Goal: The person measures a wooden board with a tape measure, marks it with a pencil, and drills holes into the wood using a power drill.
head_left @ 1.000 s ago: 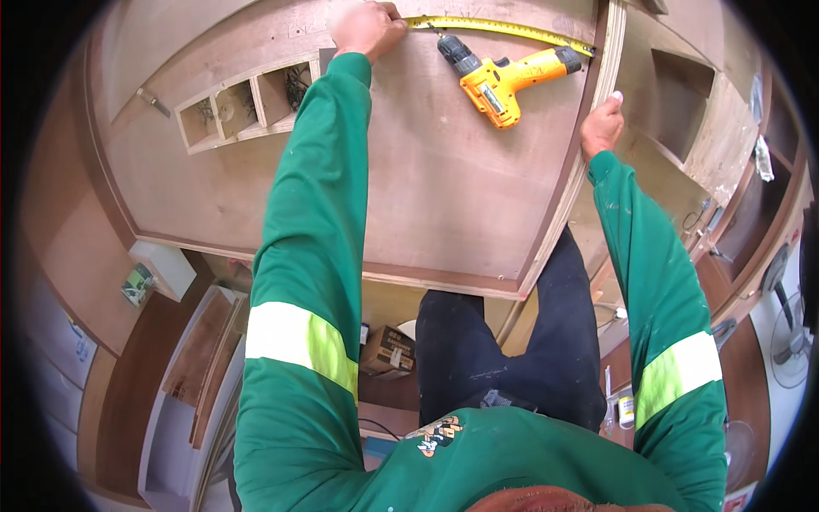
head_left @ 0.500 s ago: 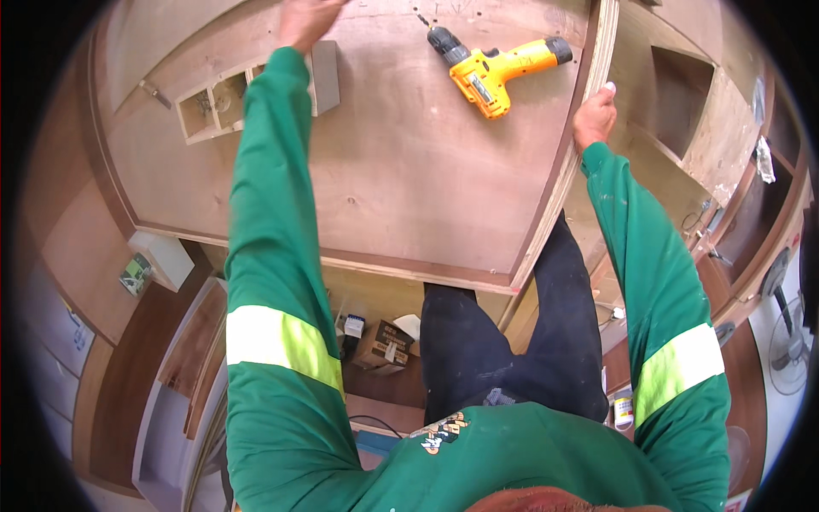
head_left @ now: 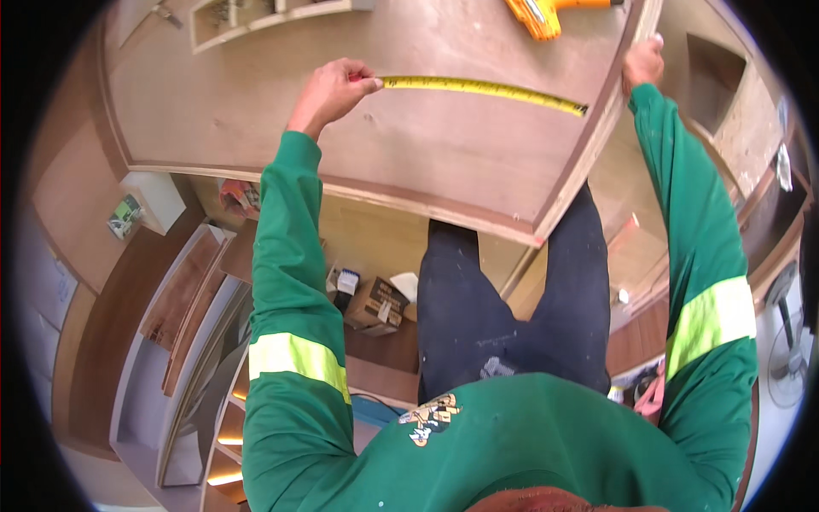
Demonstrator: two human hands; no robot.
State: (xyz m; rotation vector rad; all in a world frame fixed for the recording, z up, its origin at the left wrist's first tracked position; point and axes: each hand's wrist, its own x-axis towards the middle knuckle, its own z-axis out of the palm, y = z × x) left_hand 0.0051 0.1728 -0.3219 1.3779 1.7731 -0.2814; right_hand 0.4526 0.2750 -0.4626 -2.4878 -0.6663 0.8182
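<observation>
My left hand [head_left: 333,94] is closed on a tape measure, whose small red part shows between the fingers. Its yellow blade [head_left: 482,88] stretches rightward over the bare plywood panel [head_left: 444,145], and the dark end lies a little short of the wooden rim [head_left: 631,60]. My right hand [head_left: 644,64] is closed round that right-hand rim. An orange and black drill [head_left: 540,19] lies on the panel at the top of the view, partly cut off. A divided wooden box [head_left: 245,36] sits at the upper left.
Below the panel are a cardboard box [head_left: 375,307] and my legs. Curved boards [head_left: 183,307] and a white block [head_left: 158,200] stand at the left. A wooden unit with an opening [head_left: 712,81] is at the right, and a standing fan [head_left: 787,358] at the far right edge.
My left hand has come down toward me with the tape, which now crosses lower on the panel. Drill and box appear higher in the view. My right hand still grips the rim.
</observation>
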